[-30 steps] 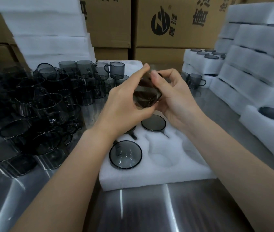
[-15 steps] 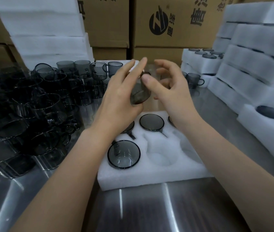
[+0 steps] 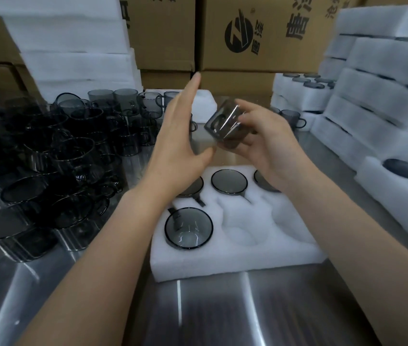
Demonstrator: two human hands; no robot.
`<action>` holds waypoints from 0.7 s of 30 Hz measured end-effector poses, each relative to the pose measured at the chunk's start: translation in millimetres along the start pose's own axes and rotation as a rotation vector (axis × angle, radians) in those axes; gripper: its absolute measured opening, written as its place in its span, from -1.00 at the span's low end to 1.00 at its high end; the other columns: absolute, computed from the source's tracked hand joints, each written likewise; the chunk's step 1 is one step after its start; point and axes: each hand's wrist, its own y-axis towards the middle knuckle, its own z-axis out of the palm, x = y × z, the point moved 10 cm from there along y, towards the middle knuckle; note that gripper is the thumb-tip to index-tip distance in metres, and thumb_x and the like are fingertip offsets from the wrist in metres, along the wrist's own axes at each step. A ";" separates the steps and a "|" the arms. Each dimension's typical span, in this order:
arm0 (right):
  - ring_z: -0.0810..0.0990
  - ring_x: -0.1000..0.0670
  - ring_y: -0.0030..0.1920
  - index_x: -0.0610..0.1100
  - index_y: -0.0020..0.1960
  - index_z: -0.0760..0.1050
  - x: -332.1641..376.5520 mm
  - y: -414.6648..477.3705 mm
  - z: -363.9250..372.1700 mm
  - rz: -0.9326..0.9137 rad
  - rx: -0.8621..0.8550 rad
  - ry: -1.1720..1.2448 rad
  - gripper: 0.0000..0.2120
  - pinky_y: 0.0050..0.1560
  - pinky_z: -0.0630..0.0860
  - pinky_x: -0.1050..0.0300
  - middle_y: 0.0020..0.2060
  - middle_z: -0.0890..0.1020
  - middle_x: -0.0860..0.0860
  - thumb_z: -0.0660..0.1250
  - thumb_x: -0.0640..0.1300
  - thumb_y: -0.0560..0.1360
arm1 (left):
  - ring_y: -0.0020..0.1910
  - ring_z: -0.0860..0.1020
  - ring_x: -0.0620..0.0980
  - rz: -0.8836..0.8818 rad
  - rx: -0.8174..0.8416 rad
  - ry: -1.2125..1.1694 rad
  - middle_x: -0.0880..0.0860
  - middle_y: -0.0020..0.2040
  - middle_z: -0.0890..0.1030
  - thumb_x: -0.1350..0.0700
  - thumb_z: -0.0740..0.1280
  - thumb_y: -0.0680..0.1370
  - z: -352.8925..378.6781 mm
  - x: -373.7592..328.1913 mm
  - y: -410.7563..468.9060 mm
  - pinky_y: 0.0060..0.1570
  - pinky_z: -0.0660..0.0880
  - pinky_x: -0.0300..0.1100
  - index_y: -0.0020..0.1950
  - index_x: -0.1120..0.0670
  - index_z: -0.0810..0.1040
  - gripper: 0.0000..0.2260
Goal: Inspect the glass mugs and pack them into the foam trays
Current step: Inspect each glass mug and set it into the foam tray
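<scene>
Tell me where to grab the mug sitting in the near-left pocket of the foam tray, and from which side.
Come from straight above and pinch the rim of the near-left mug, one finger inside its open mouth, probably on the near-right side. Its body is sunk in the foam tray, and the handle lies tucked in a slot at the far left, hard to get at.

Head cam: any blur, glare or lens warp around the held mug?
Head view: mug in the right hand is motion-smeared, with bright streaks across it. Head view: steel table carries long white glare bands. Head view: foam stacks at right lean and look soft, wide-angle warp. Head view: mug pile at left is dark, rims merging.
</scene>
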 end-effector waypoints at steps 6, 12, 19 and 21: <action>0.57 -0.20 0.06 -0.28 0.19 0.48 15.2 -27.9 27.1 0.078 0.407 0.070 -0.51 0.19 0.48 -0.19 0.02 0.60 -0.21 0.07 -0.28 0.30 | 0.13 0.56 -0.06 -0.328 0.052 0.100 -0.01 0.27 0.54 0.19 0.37 0.52 4.9 41.0 -3.5 0.14 0.48 -0.20 0.33 0.04 0.51 -0.63; 0.64 0.12 -0.09 0.03 0.07 0.55 9.1 -60.3 29.0 -0.035 0.494 -0.554 -0.62 -0.11 0.54 0.28 -0.11 0.67 0.11 0.47 -0.04 0.26 | 0.04 0.58 -0.07 -0.425 0.086 0.145 -0.09 -0.03 0.65 0.12 0.37 0.52 6.8 54.5 -5.1 0.12 0.49 -0.15 0.11 0.01 0.64 -0.82; 0.58 0.12 0.04 0.12 0.10 0.52 14.0 -77.7 28.4 -0.114 0.450 -1.004 -0.57 0.14 0.52 0.06 -0.01 0.59 0.17 0.52 0.06 0.27 | -0.15 0.56 -0.22 -0.467 0.079 0.113 -0.13 -0.24 0.64 0.10 0.34 0.51 6.0 61.2 -7.0 -0.21 0.38 -0.39 -0.13 -0.14 0.59 -0.88; 0.52 0.16 0.12 0.19 0.20 0.48 12.2 -81.5 30.6 -0.103 0.484 -1.120 -0.51 0.17 0.46 0.15 0.04 0.53 0.21 0.47 0.12 0.29 | -0.08 0.59 -0.13 -0.470 0.083 0.103 -0.08 -0.20 0.67 0.10 0.33 0.50 7.0 61.2 -7.0 -0.13 0.43 -0.32 -0.13 -0.13 0.60 -0.88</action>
